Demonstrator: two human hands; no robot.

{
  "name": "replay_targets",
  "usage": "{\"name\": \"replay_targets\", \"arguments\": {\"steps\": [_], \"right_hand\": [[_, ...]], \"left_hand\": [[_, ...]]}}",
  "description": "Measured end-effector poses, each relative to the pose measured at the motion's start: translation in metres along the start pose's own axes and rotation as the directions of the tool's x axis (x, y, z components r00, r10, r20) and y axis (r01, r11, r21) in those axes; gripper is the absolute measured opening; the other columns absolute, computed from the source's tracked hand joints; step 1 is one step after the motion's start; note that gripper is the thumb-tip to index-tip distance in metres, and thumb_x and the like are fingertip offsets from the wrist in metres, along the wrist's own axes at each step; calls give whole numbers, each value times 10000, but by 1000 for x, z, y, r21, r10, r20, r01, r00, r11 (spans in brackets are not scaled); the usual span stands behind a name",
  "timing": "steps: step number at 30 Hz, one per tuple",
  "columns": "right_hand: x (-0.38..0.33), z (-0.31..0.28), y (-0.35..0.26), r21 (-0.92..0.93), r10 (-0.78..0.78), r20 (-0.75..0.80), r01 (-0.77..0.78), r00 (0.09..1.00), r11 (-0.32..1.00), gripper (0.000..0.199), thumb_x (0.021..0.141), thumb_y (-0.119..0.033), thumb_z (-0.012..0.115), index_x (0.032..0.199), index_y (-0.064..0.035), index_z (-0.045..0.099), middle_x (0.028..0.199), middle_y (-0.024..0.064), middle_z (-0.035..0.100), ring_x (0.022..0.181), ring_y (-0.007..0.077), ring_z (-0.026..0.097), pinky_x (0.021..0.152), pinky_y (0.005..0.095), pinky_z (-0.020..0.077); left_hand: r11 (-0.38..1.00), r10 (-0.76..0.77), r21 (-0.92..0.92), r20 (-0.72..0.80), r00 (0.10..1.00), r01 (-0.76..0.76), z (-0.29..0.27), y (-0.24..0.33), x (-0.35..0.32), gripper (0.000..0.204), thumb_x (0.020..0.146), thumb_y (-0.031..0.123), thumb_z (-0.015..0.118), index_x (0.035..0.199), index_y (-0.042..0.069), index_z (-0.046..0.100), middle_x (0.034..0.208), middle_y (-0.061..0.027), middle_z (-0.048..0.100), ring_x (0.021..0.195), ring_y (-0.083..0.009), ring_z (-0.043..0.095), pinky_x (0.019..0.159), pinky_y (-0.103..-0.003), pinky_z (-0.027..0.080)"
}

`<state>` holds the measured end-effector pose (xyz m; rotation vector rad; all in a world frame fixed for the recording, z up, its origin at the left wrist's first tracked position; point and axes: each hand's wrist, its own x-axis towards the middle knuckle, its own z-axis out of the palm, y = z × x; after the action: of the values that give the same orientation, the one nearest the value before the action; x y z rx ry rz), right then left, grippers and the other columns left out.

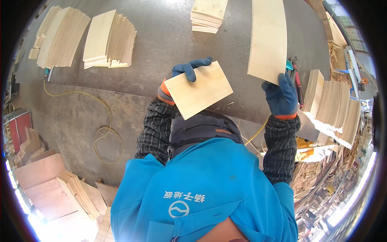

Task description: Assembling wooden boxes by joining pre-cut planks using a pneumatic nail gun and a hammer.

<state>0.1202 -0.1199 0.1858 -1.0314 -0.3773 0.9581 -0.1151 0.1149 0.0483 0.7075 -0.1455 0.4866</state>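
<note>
My left hand (188, 70), in a dark blue glove with an orange cuff, grips a short pale wooden board (200, 90) by its far left edge. The board is held tilted in front of my waist. My right hand (281, 97), gloved the same way, is closed on the near end of a long pale wooden board (268, 38). That board stretches away from me over the dark worktable (161, 44), and its far end is cut off by the picture's upper edge. The two boards are apart.
Stacks of thin boards stand at the table's left (64, 36), with another stack (207, 15) at the far middle. A red tool (298, 82) lies beyond my right hand, near more stacked boards (328, 97). A yellow hose (109, 115) loops on the left; wood scraps (318, 181) heap at lower right.
</note>
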Motion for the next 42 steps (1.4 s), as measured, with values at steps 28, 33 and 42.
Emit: {"name": "replay_targets", "arguments": {"steps": [28, 33, 42], "right_hand": [[-8, -20, 13, 30, 16, -100, -13, 995, 999, 376, 1113, -216, 580, 1419, 0, 608, 1224, 106, 745, 1014, 194, 739, 859, 384, 642], [15, -7, 23, 27, 109, -12, -108, 994, 994, 411, 1113, -197, 571, 1444, 46, 577, 1227, 136, 738, 1037, 212, 744, 859, 384, 651], [70, 0, 74, -249, 184, -64, -195, 981, 949, 519, 1082, -213, 643, 1495, 79, 526, 1304, 193, 704, 1035, 240, 745, 865, 386, 662]], "left_hand": [[924, -45, 137, -888, 457, 358, -39, -65, 19, 377, 845, -153, 520, 1198, -131, 653, 1113, -247, 721, 903, -387, 769, 767, -406, 713], [931, -78, 123, -853, 515, 344, -46, -78, 20, 386, 846, -166, 515, 1205, -131, 651, 1118, -250, 719, 899, -382, 766, 774, -417, 717], [909, -120, 150, -800, 588, 390, -61, -117, 21, 401, 830, -227, 554, 1196, -99, 657, 1180, -236, 722, 984, -358, 756, 851, -447, 708]]}}
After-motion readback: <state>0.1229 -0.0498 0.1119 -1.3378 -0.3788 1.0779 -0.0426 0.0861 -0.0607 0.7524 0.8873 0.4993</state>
